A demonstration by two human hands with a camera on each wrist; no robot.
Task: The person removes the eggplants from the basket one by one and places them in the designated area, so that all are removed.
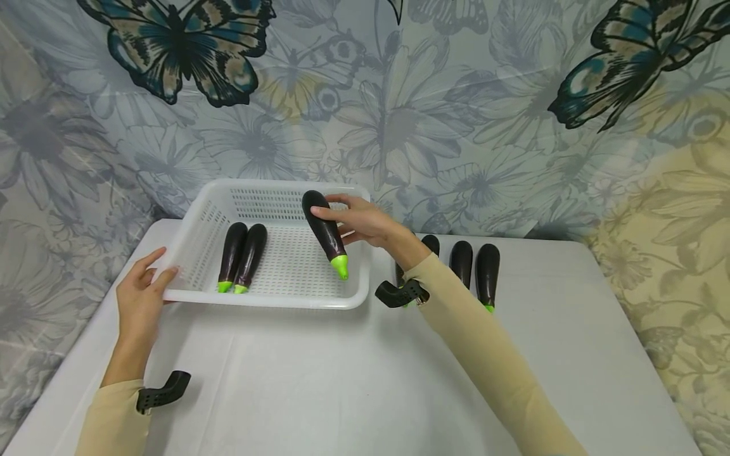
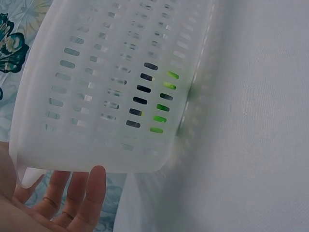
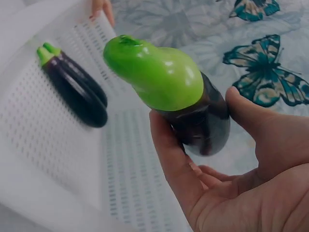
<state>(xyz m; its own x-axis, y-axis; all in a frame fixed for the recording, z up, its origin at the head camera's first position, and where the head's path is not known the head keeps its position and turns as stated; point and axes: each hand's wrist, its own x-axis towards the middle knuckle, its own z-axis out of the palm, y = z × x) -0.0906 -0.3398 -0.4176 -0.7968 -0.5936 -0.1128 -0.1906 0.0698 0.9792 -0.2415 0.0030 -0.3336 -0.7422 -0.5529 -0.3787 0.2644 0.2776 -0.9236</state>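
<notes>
Surface (image 1: 319,380), covered in white, carries a rectangular perforated white plastic basket (image 1: 268,300). Left hand (image 1: 139,288) clamps its left rim between thumb and fingers; right hand (image 1: 367,221) pinches a glossy purple-black, green-capped eggplant (image 1: 324,231) over the basket. Two matching eggplants (image 1: 232,256) lie inside.

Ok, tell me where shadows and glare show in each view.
Head: soft shadow on the table in front of the basket; left wrist: dim, blurry-edged shadow beside the basket; right wrist: white glints on the held eggplant, at its green end.
</notes>
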